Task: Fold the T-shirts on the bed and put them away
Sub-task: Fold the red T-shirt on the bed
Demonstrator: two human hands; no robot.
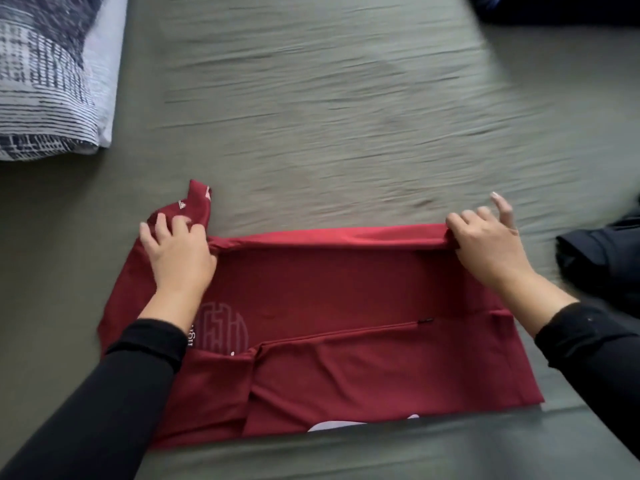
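The red T-shirt (346, 306) lies spread on the bed (346, 116) just in front of the person, its long axis running left to right. The left hand (180, 251) and right hand (485, 244) each pinch one end of its far edge, the right with its little finger raised clear. A sleeve (194, 206) pokes out beyond the left grip. The rest of the cloth lies on the near side of both grips, so the coming fold most likely draws that far edge toward the body. A dark garment (602, 265) sits close beside the right hand.
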